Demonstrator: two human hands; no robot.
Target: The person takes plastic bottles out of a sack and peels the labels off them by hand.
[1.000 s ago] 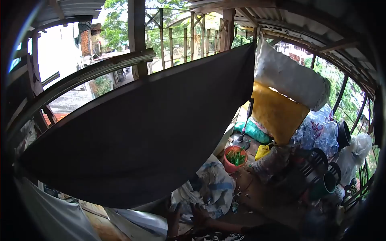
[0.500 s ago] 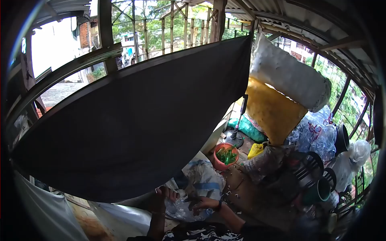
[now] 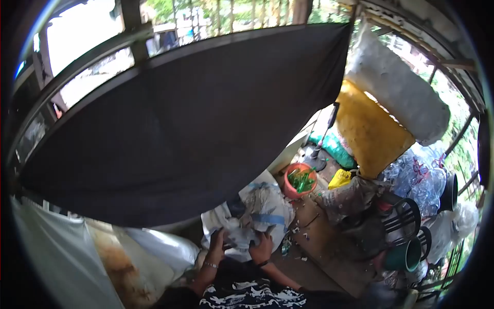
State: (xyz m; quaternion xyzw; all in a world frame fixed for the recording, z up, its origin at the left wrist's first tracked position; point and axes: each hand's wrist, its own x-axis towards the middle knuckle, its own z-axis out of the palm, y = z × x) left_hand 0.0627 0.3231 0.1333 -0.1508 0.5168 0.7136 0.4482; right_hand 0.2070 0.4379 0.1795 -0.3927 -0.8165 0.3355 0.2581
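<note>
My left hand is over the near left part of a white woven sack with blue stripes. The fingers look curled, but what they hold is too blurred to name. To its right, my right hand is also closed at the sack's near side. Something dark shows at its fingers; I cannot make out what. Crumpled clear plastic lies between the two hands. A dark cloth hangs in front, just beyond the sack.
A pink bucket with green bottle pieces stands beyond the sack. Scraps litter the brown floor. To the right are a dark chair, a green bucket and bags of clear bottles. Yellow and white sacks hang behind.
The view has tilted down and shifted left. My right hand has turned from lying sideways over clear plastic to pointing forward. My left hand stays near the sack's left side.
</note>
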